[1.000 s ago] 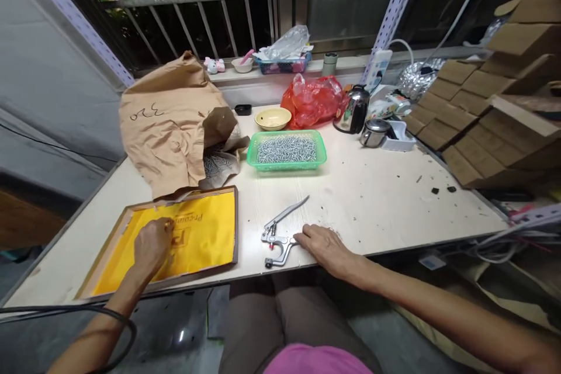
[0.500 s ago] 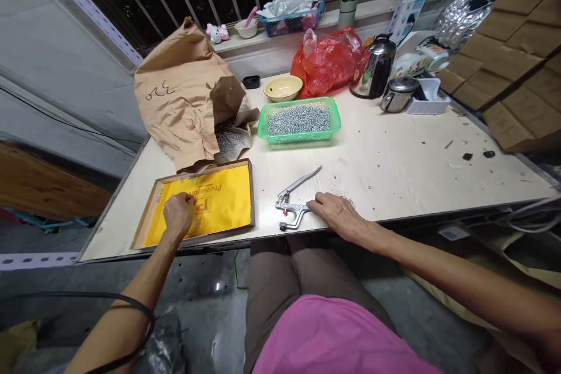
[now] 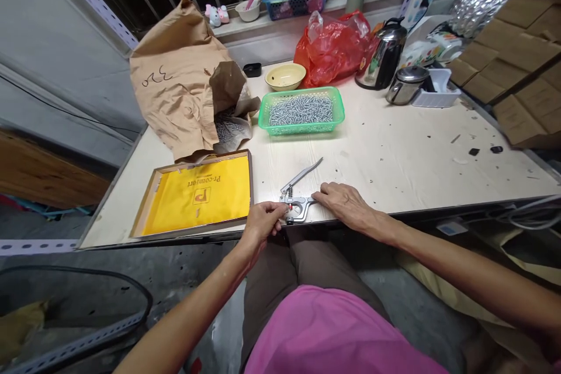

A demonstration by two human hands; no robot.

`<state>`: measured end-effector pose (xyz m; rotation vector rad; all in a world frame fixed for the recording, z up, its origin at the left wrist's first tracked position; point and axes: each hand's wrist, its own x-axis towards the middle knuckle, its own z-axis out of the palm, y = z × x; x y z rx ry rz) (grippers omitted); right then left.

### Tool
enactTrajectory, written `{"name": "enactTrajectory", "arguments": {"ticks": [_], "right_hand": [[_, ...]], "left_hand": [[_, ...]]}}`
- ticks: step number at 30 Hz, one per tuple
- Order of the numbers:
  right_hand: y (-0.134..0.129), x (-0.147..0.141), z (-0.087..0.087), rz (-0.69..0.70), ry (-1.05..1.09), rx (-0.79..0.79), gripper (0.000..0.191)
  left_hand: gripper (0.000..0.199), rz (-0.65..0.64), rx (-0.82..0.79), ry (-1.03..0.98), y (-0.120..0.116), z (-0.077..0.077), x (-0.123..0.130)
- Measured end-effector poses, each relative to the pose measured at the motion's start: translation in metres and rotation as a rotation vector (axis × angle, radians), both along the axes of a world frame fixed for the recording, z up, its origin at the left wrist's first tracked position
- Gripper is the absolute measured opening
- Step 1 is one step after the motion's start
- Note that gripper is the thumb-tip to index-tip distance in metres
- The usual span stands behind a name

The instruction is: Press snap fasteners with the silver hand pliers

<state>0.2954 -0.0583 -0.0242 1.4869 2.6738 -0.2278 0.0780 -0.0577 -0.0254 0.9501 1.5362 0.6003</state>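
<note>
Metal pliers [image 3: 302,201] with a spring lie near the table's front edge, handles spread. My right hand [image 3: 346,203] has its fingers closed on the end of the lower handle. At the pliers' jaws is my left hand [image 3: 265,221], its thumb and fingers pinched together; what sits between them is too small to make out. Left of it, a shallow cardboard tray [image 3: 251,187] holds a yellow printed sheet [image 3: 175,198] with a small metal piece on it. Behind the pliers stands a green basket [image 3: 302,127] full of small metal pieces.
A large brown paper bag [image 3: 175,93] with metal pieces leans at the back left. Along the back are a cream bowl [image 3: 284,77], red plastic bag [image 3: 328,49], kettle [image 3: 382,55] and metal pot [image 3: 407,86]. Cardboard [image 3: 517,58] stands at right.
My left hand has moved right from the yellow sheet to the jaws of the pliers. My right hand stays on the handle. The view has shifted slightly.
</note>
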Motion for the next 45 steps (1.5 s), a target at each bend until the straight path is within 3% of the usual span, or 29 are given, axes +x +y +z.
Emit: {"name": "enactTrajectory", "arguments": {"ticks": [13, 18, 25, 33, 34, 39, 45], "right_hand": [[-0.001, 0.003, -0.020, -0.020, 0.074, 0.100, 0.020], [-0.001, 0.003, -0.018, -0.017, 0.082, 0.093, 0.019], [-0.002, 0.004, -0.019, -0.014, 0.117, 0.099, 0.018], [0.009, 0.013, -0.012, 0.005, 0.194, -0.002, 0.017], [0.015, 0.015, -0.010, 0.013, 0.201, -0.001, 0.024], [0.047, 0.024, -0.007, 0.070, 0.119, -0.013, 0.094], [0.071, 0.026, -0.008, 0.163, 0.109, -0.018, 0.100]], "left_hand": [[0.033, -0.089, -0.145, 0.107, 0.009, -0.005, 0.005], [0.033, -0.125, -0.244, 0.162, 0.016, 0.002, 0.009], [0.031, -0.170, -0.224, 0.266, 0.016, 0.006, 0.010], [0.033, -0.242, -0.284, 0.195, 0.021, 0.004, 0.008], [0.034, -0.236, -0.290, 0.196, 0.021, 0.003, 0.008], [0.033, -0.221, -0.302, 0.195, 0.021, 0.001, 0.008], [0.035, -0.225, -0.302, 0.209, 0.019, 0.002, 0.009]]}}
